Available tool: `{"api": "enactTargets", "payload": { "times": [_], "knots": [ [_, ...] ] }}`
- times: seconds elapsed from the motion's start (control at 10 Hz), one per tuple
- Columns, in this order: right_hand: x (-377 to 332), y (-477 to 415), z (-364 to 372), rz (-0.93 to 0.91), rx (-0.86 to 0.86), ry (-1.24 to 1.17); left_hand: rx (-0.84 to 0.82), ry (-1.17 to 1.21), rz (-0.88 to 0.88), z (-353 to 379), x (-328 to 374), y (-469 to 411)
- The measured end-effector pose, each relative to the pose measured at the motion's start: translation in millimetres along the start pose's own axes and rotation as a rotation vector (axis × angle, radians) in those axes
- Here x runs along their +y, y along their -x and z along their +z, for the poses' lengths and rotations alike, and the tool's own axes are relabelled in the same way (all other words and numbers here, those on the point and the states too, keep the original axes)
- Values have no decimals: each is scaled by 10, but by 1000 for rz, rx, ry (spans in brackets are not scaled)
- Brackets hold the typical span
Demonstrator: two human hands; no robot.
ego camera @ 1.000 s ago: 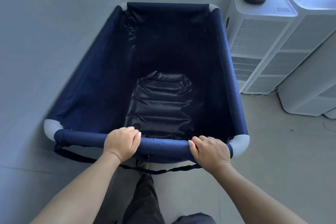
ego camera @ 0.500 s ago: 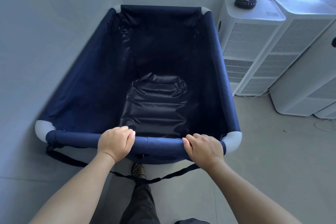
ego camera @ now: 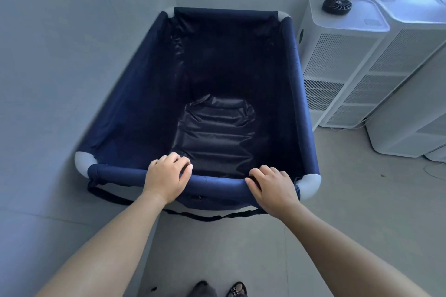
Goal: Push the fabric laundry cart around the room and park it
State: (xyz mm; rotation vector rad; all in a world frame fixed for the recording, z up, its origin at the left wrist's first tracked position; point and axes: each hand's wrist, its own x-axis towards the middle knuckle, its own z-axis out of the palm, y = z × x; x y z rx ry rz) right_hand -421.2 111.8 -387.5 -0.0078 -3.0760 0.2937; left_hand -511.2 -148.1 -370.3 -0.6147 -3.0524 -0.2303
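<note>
left hand [ego camera: 166,176] and right hand [ego camera: 272,188] gripped the laundry cart [ego camera: 135,103] by its near rim; it seemed parked in the corner, so release looked next.

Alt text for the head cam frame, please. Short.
A person's left hand and right hand grip the near rail of a navy fabric laundry cart, seen from above. The cart stands in a room corner, grey wall at its left, white tower appliances at its right, a small black fan atop the nearest one.
</note>
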Motion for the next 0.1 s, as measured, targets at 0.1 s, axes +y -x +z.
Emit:
{"api": "enactTargets", "payload": {
  "times": [0.1],
  "knots": [
    [-37,-23,-129,49,3,-20,26,75,1,-117,62,-1]
  ]
}}
